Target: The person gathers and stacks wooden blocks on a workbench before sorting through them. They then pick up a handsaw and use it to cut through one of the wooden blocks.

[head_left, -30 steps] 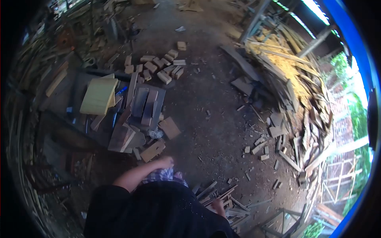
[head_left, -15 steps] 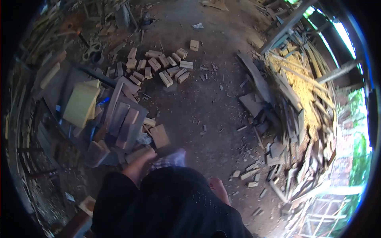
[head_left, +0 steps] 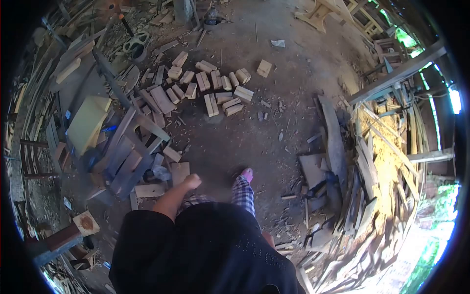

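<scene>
My left hand hangs low in front of my body with its fingers curled into a loose fist, and nothing shows in it. Below it in the picture is a leg in checked trousers. A flat square wooden board lies on the ground just beyond the hand, seen close beside it. Of my right hand, only a sliver of skin shows past the edge of the dark shirt; its fingers are hidden. My bare foot is on the dirt floor ahead.
Several short wooden blocks lie scattered ahead. Planks and a pale panel are heaped at the left. Long boards and sawdust fill the right side, under a slanting beam. A carved wooden piece lies far off.
The view has shifted, and the blocks sit lower and further right. A foot in checked trousers has come forward. My left hand shows more clearly; less of my right arm is visible.
</scene>
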The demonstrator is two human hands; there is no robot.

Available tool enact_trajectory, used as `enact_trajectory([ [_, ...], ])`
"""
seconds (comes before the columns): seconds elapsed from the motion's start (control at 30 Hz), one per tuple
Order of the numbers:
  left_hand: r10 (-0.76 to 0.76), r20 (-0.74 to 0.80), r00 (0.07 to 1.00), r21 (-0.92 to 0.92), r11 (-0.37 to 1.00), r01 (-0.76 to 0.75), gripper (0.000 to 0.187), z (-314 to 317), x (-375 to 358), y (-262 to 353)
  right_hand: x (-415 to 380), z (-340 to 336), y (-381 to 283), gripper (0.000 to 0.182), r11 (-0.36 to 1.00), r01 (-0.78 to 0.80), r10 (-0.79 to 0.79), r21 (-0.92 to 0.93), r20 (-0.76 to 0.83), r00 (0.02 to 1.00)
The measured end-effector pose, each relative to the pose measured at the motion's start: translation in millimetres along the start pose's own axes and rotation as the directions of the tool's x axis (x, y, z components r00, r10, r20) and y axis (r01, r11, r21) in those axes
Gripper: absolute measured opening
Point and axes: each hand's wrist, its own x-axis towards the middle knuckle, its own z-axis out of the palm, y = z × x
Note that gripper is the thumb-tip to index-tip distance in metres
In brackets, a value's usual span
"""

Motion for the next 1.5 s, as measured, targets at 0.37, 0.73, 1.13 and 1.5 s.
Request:
enact_trajectory([
  [0.37,-0.326,-0.211,0.922,-0.537,0.826,0.17,0.035,-28,51,175,249,-289,-21,0.027,0.952,-0.237,0.259,-0.192,0.1,0.961],
  [0.73,0.093,-0.06,0.994,0.176,0.981,-0.081,0.034,-38,163,160,449,-369,-203,0.022,0.98,0.178,-0.175,0.086,-0.047,0.984],
  [1.13,-0.469,-0.184,0.864,-0.886,0.459,0.06,0.034,-232,279,288,567,-462,-285,0.023,0.801,0.341,-0.238,-0.492,0.261,0.935],
  [1.5,-0.504,-0.014,0.864,-0.882,0.413,0.226,0.04,-245,330,335,723,-518,-431,0.035,0.797,0.42,-0.31,-0.435,0.302,0.902],
])
